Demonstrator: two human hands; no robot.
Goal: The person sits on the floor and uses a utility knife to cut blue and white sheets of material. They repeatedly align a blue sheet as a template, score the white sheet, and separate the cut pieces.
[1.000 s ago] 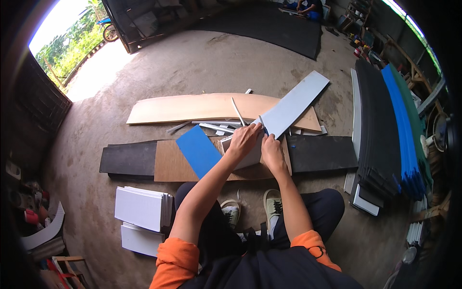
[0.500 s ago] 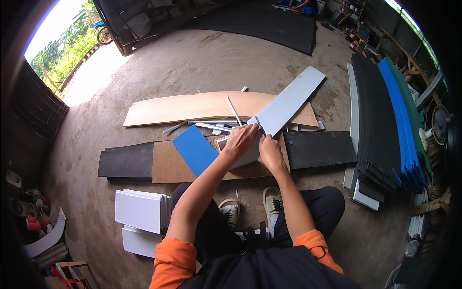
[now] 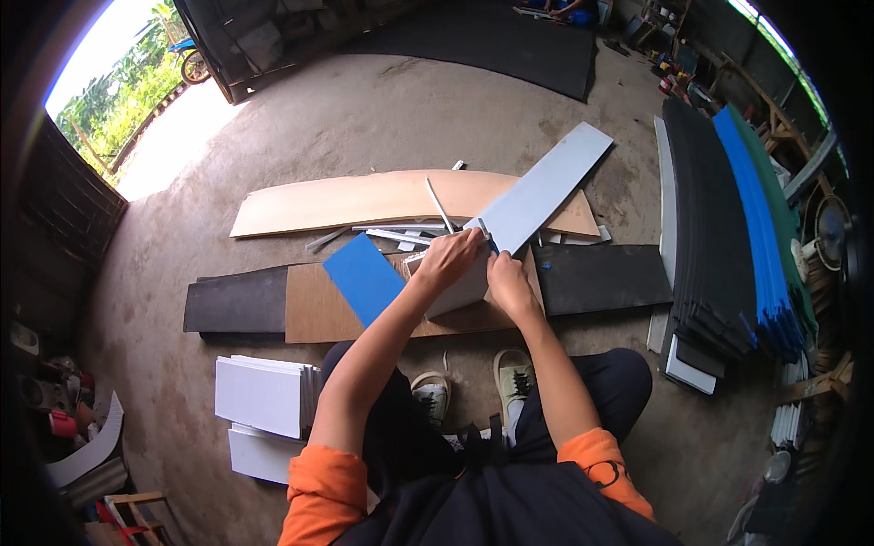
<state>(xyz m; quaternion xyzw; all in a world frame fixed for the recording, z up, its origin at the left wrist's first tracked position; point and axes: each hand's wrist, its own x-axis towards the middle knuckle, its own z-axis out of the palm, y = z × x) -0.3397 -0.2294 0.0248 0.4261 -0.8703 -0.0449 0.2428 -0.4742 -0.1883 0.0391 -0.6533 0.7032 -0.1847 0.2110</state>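
Observation:
A long white foam board (image 3: 555, 173) slants across the work spot, its near end under my hands. My left hand (image 3: 452, 256) is closed at the board's near end, on a thin grey straightedge (image 3: 483, 225) lying across it. Just to its right, my right hand (image 3: 510, 280) is closed round a slim blue tool (image 3: 493, 246) that looks like a cutter knife; its tip is hidden. Beneath my hands sits a white block or stack of boards (image 3: 462, 293). It rests on a brown wooden board (image 3: 314, 305), beside a blue sheet (image 3: 366, 278).
Dark foam strips (image 3: 605, 280) extend under the brown board. Beyond lie a pale curved plank (image 3: 364, 202) and white offcuts (image 3: 398, 237). White panels (image 3: 259, 394) are stacked by my left knee. Black sheets (image 3: 710, 227) and blue sheets (image 3: 751, 237) stand at right. Another person (image 3: 569, 11) is far off.
The whole view has shifted slightly. A little more of the blue tool shows between my hands, which otherwise keep nearly the same place on the board.

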